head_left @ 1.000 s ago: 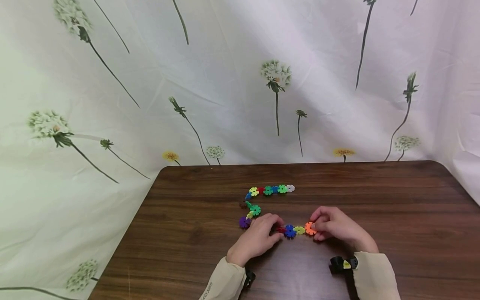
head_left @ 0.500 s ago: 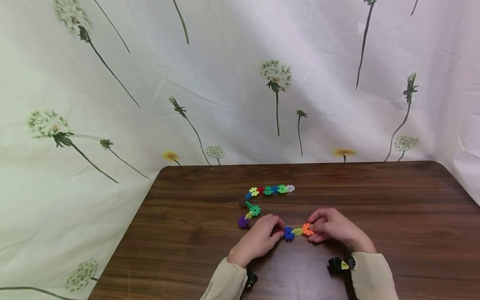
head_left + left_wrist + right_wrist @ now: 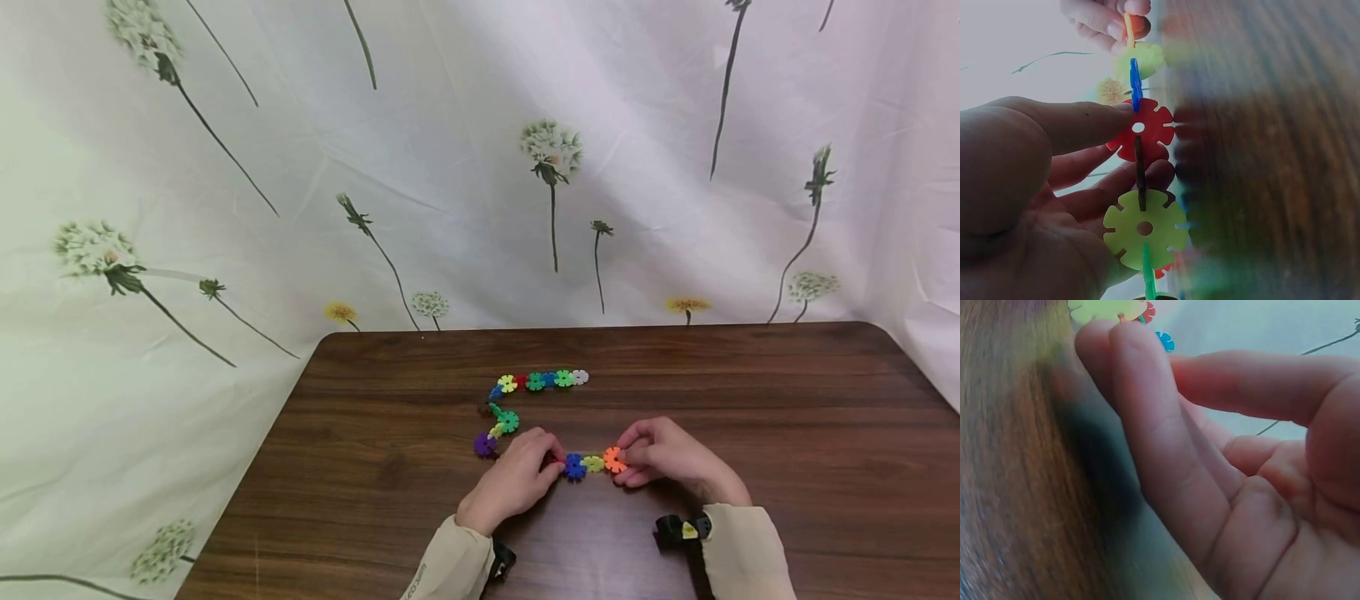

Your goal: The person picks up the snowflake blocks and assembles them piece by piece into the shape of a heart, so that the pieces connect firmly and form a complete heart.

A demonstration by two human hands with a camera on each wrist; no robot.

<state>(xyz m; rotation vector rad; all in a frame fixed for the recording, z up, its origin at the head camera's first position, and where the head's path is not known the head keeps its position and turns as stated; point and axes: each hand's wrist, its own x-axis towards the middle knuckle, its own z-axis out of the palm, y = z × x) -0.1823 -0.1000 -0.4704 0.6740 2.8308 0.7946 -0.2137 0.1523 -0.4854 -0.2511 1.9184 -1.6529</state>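
A chain of interlocking plastic flower discs bends across the table. My left hand point(image 3: 513, 475) pinches a red disc point(image 3: 1159, 130) between thumb and fingers. To its right follow a blue disc point(image 3: 575, 467), a yellow-green disc point(image 3: 593, 463) and an orange disc point(image 3: 613, 459). The right hand point(image 3: 675, 460) pinches the orange disc at its right edge. In the left wrist view, a brown disc point(image 3: 1140, 172) slots into the red one and joins a lime disc point(image 3: 1125, 228). Fingers cover most of the orange disc in the right wrist view.
The chain's far part runs past a purple disc point(image 3: 485, 444) and a green disc point(image 3: 507, 421) to a white disc point(image 3: 581, 377). The dark wooden table point(image 3: 787, 400) meets a dandelion-printed curtain point(image 3: 450, 167) at the back.
The orange, yellow-green and blue discs have shifted slightly left and nearer to me, with the right hand. The purple disc has slid a little left. The left hand holds nearly still.
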